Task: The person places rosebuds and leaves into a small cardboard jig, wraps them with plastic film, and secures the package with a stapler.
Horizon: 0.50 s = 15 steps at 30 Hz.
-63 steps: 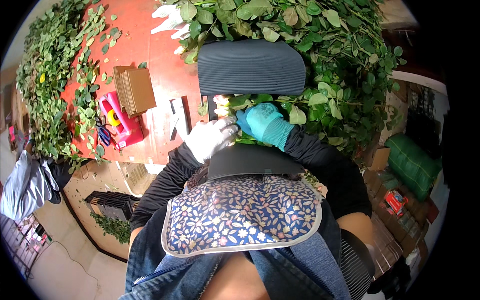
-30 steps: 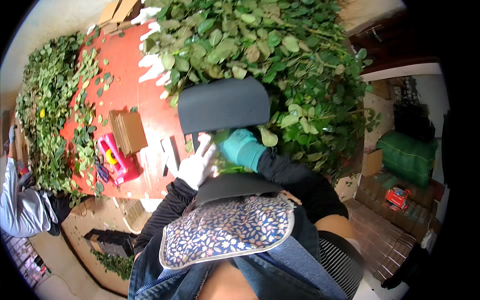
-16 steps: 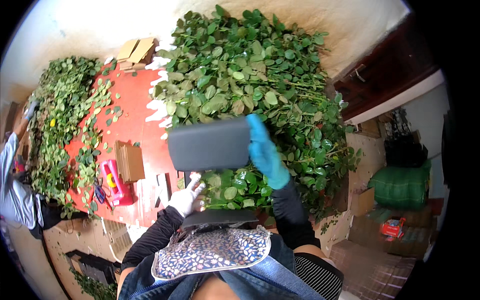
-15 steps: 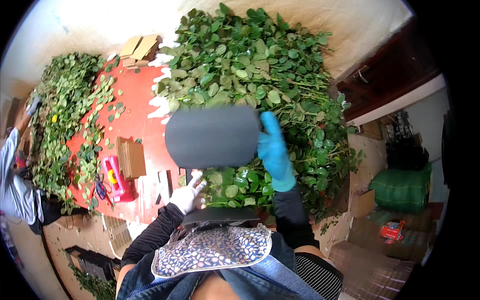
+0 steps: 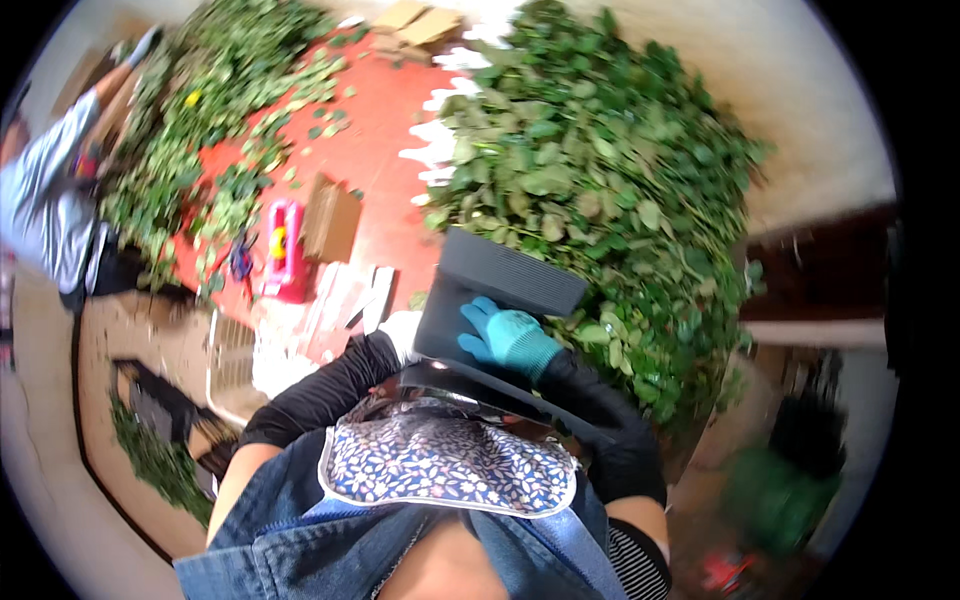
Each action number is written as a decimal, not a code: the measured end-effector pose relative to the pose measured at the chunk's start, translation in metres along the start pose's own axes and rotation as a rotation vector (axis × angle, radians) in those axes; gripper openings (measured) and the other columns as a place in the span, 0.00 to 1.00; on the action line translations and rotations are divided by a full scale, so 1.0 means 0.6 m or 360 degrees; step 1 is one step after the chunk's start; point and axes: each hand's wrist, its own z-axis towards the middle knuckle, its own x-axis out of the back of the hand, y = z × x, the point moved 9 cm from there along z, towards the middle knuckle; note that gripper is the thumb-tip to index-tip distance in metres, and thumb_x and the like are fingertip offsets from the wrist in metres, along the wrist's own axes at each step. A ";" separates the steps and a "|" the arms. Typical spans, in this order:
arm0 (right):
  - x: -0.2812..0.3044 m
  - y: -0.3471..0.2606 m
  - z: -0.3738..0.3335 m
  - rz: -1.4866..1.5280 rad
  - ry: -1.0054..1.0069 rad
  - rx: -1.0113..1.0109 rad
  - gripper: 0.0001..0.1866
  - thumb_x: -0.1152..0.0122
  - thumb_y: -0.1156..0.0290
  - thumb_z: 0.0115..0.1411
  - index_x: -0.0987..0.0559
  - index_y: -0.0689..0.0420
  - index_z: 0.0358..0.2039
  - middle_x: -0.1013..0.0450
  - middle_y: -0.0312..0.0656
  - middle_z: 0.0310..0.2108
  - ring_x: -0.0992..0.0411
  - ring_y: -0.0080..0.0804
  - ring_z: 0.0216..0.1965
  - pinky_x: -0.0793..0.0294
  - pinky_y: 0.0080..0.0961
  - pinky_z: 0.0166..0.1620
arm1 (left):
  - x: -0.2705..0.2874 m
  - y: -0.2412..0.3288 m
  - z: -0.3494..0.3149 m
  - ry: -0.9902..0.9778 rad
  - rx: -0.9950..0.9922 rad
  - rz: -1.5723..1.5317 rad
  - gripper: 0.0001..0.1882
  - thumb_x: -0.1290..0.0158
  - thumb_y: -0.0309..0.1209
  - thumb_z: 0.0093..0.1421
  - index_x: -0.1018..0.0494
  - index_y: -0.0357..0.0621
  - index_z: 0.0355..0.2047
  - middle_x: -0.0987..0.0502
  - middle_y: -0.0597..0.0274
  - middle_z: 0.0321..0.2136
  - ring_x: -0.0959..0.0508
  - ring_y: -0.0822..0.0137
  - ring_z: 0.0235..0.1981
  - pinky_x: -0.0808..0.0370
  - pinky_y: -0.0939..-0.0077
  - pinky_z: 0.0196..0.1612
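right hand [image 5: 508,340], teal-gloved, lay on dark folded sheet [image 5: 505,272], fingers slightly apart, not clamped. sheet was in front of person, at near edge of red table [image 5: 375,130], ribbed part farthest. left hand [image 5: 403,335], white-gloved, was at sheet's left edge; fingers hidden, grip could not be told. leafy stems [image 5: 600,190] were heaped far right; pink tape dispenser [image 5: 291,280], cardboard stack [image 5: 332,218] stood left.

The red table [image 5: 385,125] bears leafy stems [image 5: 600,180], cardboard [image 5: 332,220], a tape dispenser [image 5: 288,268]
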 end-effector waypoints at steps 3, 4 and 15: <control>-0.060 0.017 -0.013 -0.0075 0.0022 0.0074 0.32 0.46 0.53 0.61 0.33 0.62 0.59 0.44 0.64 0.65 0.28 0.60 0.49 0.27 0.49 0.50 | 0.053 -0.030 -0.081 0.0785 -0.0308 0.0107 0.23 0.44 0.27 0.55 0.28 0.43 0.53 0.29 0.44 0.56 0.26 0.51 0.56 0.24 0.64 0.49; -0.073 0.009 -0.012 -0.0147 -0.0015 0.0019 0.34 0.44 0.56 0.60 0.37 0.61 0.62 0.49 0.63 0.67 0.28 0.59 0.50 0.26 0.49 0.49 | 0.081 -0.052 -0.097 0.1040 -0.0273 0.0339 0.20 0.45 0.25 0.51 0.26 0.41 0.47 0.27 0.43 0.52 0.23 0.49 0.46 0.26 0.61 0.49; -0.094 0.018 -0.008 -0.0348 -0.0061 -0.0189 0.40 0.39 0.57 0.57 0.42 0.60 0.65 0.52 0.62 0.68 0.25 0.62 0.43 0.22 0.51 0.44 | 0.246 -0.351 -0.098 0.1298 0.1128 0.0375 0.16 0.38 0.31 0.51 0.30 0.41 0.37 0.22 0.47 0.32 0.20 0.47 0.38 0.23 0.57 0.41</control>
